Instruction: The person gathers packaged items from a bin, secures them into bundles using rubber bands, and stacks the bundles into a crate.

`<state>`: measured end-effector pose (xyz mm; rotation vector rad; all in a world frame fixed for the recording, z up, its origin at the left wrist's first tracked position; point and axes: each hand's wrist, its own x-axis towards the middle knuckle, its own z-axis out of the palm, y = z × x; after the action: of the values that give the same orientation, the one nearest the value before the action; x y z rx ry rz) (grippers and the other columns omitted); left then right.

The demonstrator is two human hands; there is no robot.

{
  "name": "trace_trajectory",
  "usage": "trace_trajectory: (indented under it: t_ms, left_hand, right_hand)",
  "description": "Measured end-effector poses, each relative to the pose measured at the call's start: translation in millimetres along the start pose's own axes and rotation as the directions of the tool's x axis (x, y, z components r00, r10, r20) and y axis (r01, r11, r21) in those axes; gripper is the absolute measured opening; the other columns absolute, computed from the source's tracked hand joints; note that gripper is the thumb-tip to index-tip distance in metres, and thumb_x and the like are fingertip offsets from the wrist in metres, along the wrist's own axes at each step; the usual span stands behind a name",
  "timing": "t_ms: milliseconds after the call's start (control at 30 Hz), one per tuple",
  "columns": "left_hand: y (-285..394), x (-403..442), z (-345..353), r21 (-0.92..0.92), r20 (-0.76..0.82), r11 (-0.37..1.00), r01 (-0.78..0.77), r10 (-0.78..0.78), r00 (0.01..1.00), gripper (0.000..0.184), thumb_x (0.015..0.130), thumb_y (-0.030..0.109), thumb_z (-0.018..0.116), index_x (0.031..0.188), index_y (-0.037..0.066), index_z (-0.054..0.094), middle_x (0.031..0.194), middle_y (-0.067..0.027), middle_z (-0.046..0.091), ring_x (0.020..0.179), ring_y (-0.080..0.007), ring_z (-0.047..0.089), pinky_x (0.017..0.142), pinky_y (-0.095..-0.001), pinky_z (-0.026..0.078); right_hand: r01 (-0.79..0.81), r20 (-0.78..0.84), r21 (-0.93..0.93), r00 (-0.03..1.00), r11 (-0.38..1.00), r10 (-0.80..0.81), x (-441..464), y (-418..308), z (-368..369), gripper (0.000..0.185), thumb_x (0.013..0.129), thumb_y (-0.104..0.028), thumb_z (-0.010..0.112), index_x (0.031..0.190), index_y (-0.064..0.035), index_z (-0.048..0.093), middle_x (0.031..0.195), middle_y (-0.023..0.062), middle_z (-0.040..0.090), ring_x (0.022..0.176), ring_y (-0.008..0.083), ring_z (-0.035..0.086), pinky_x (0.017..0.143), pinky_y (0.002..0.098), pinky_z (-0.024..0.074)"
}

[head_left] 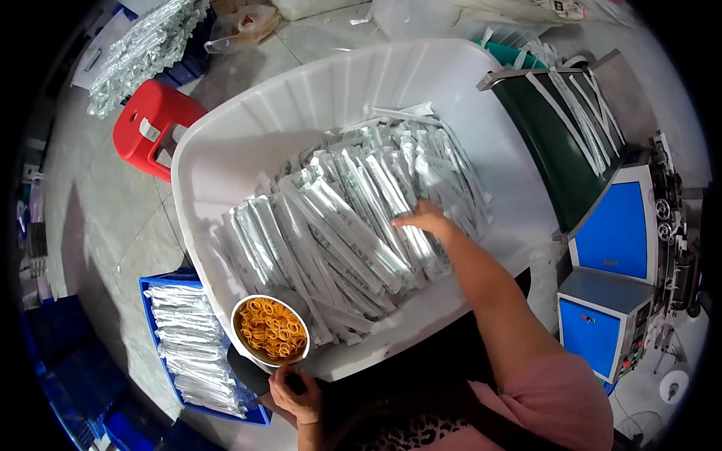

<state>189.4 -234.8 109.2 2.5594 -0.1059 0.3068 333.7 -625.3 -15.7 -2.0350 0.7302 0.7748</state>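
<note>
A large white tub in front of me holds a heap of long, thin, silver-and-white wrapped packets with printed labels. My right hand reaches into the heap's right side. Its thumb points left over the packets and the other fingers curl down among them, partly hidden. At the tub's near left edge stands a round metal bowl filled with orange-yellow rubber bands. My left hand is just below the bowl, its fingers curled close to the rim; what they hold, if anything, is unclear.
Left of the tub, a blue crate holds bundled packets, and a red stool stands farther back. More silver packets are piled at the far left. On the right, a dark green conveyor belt carries loose packets beside a blue-and-grey machine.
</note>
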Motion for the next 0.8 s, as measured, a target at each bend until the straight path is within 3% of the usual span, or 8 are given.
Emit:
trace_trajectory:
  t_ms: [100,167,200,367,433,500,700,800]
  left_hand:
    - [4,-4,-2,0.025,0.035,0.999,0.038,-0.039,0.999,0.033,0.068,0.003,0.06,0.1,0.0,0.05,0.078,-0.0124,0.053,0.068,-0.0278,0.052,0.064,-0.0363,0.043]
    - [3,0,2,-0.012,-0.038,1.0,-0.023,0.023,0.999,0.033,0.068,0.003,0.06,0.1,0.0,0.051,0.076,-0.0117,0.053,0.068,-0.0271,0.052,0.063,-0.0362,0.042]
    - [1,-2,-1,0.011,0.007,1.0,0.025,-0.025,1.0,0.033,0.068,0.005,0.061,0.1,0.001,0.052,0.074,-0.0113,0.052,0.067,-0.0265,0.052,0.062,-0.036,0.042]
    - [-2,-1,2,0.022,-0.01,0.999,-0.033,0.033,0.999,0.032,0.068,0.006,0.061,0.099,0.002,0.052,0.073,-0.0096,0.052,0.065,-0.0261,0.052,0.06,-0.0359,0.041]
    - [-1,-3,1,0.045,0.008,0.998,-0.043,0.042,0.999,0.033,0.067,0.005,0.06,0.099,0.002,0.052,0.072,-0.0087,0.052,0.064,-0.026,0.052,0.06,-0.0361,0.041]
    - [1,-1,0,0.039,-0.001,0.997,-0.06,0.061,0.998,0.034,0.066,0.003,0.06,0.099,0.002,0.051,0.073,-0.0091,0.054,0.065,-0.0258,0.053,0.061,-0.0357,0.041]
    - [0,-3,-1,0.062,0.006,0.997,-0.045,0.044,0.999,0.033,0.068,0.002,0.06,0.101,0.002,0.051,0.076,-0.0089,0.055,0.065,-0.0246,0.054,0.062,-0.0344,0.043]
    - [0,-5,0,0.051,0.037,0.998,-0.026,0.024,0.999,0.033,0.069,0.003,0.06,0.1,0.002,0.052,0.075,-0.0087,0.055,0.065,-0.0248,0.054,0.061,-0.0342,0.044]
  right_hand:
    - [0.057,0.077,-0.086,0.996,0.995,-0.051,-18,-14,25,0.101,0.052,-0.052,0.076,0.121,0.0111,0.038,0.12,0.0284,0.044,0.113,0.0334,0.045,0.094,0.0342,0.0359]
    - [0.1,0.014,0.097,0.995,0.99,-0.102,-21,-17,37,0.096,0.053,-0.049,0.077,0.119,0.0098,0.039,0.112,0.0265,0.05,0.105,0.0319,0.05,0.088,0.0346,0.0395]
    - [0.239,-0.346,-0.079,0.904,0.968,-0.252,-9,-6,62,0.084,0.054,-0.04,0.078,0.114,0.0072,0.044,0.102,0.0203,0.057,0.093,0.027,0.056,0.082,0.0327,0.0422]
    - [0.219,-0.143,0.119,0.969,0.968,-0.202,13,-2,60,0.085,0.051,-0.033,0.079,0.115,0.0058,0.039,0.105,0.0222,0.056,0.101,0.0321,0.054,0.085,0.0344,0.0435]
    - [0.014,-0.209,-0.205,0.976,0.979,-0.058,-43,-54,50,0.082,0.055,-0.031,0.076,0.117,0.0059,0.037,0.105,0.0226,0.055,0.102,0.0326,0.054,0.085,0.0349,0.0434]
    - [-0.029,-0.185,-0.215,0.983,0.976,-0.011,-47,-52,58,0.082,0.057,-0.03,0.074,0.12,0.006,0.035,0.105,0.0224,0.055,0.103,0.0328,0.053,0.086,0.0355,0.0433]
    - [0.159,-0.204,0.285,0.974,0.945,-0.102,39,-11,73,0.083,0.053,-0.025,0.076,0.12,0.007,0.039,0.105,0.0203,0.055,0.097,0.0277,0.055,0.084,0.031,0.0421]
    - [0.095,-0.169,0.167,0.983,0.981,-0.066,19,-31,57,0.083,0.05,-0.025,0.077,0.119,0.0049,0.042,0.107,0.02,0.056,0.099,0.028,0.055,0.085,0.0303,0.0417]
